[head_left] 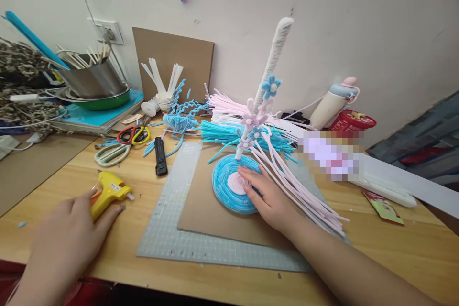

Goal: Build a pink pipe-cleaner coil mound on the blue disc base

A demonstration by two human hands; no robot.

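Observation:
A round base of coiled blue pipe cleaner with a pink centre lies on brown cardboard. From its back edge rises a white-wrapped stem, tilted right, bearing blue and pink fuzzy flowers. My right hand rests on the base, its fingers stretched over the pink centre. At the left, a yellow glue gun lies on the table. My left hand, slightly blurred, is at the gun's handle, thumb and fingers apart on either side of it.
A grey cutting mat lies under the cardboard. Pink pipe cleaners and blue ones lie around the base. Scissors and a black box cutter are at left; a bottle leans by the wall.

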